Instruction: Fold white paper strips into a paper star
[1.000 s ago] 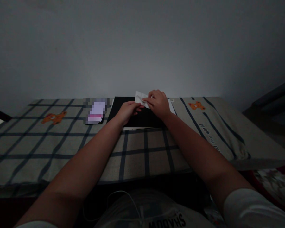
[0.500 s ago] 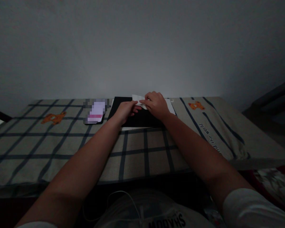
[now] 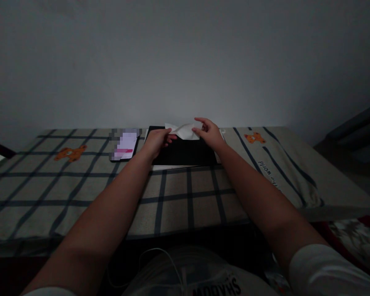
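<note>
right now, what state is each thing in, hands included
White sheet: creased, held between both hands
Left hand: pinching the sheet's left part
Right hand: pinching the sheet's right part
Phone: lying flat, screen lit
Black panel: lying flat
Tablecloth: spread out, rumpled at right
White cable: slack, curved

Creased papery sheet, matt fabric tablecloth

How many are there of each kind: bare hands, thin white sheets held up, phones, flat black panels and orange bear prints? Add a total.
Bare hands: 2, left hand and right hand
Held thin white sheet: 1
Phone: 1
Flat black panel: 1
Orange bear prints: 2
Total: 7
</note>
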A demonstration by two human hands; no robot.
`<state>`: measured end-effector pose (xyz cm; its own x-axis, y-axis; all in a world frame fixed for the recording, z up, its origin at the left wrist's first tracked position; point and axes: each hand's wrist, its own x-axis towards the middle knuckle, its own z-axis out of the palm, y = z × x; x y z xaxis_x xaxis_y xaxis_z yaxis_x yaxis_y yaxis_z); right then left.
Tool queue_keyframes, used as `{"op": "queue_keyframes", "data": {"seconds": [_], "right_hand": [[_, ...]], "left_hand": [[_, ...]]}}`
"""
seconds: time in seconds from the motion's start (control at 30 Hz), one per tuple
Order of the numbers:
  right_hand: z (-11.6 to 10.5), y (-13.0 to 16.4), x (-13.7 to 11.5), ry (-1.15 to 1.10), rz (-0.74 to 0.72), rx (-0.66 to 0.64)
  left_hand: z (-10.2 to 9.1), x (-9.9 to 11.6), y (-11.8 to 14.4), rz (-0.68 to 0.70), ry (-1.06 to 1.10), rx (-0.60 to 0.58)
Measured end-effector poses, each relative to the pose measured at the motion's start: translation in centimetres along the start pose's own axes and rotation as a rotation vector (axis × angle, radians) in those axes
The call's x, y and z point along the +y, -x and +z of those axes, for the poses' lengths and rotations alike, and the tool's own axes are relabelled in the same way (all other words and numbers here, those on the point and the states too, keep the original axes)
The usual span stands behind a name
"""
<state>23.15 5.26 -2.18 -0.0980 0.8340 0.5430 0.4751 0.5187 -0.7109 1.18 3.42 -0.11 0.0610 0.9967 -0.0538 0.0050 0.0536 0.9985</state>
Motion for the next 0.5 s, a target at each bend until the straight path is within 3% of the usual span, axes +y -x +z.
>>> {"op": "queue_keyframes", "data": {"seconds": [0.27,0.5], "right_hand": [[-0.11,-0.04,0.43,-0.201,0.135,-0.117],[-0.31,-0.21,0.72,-0.192,0.198,-0.092]], "left_hand": [[-0.42,-0.47,-0.57,0.068,-0.063,0.012],[-0.86,-0.34,-0.78,0.075,-0.105,0.008]]}}
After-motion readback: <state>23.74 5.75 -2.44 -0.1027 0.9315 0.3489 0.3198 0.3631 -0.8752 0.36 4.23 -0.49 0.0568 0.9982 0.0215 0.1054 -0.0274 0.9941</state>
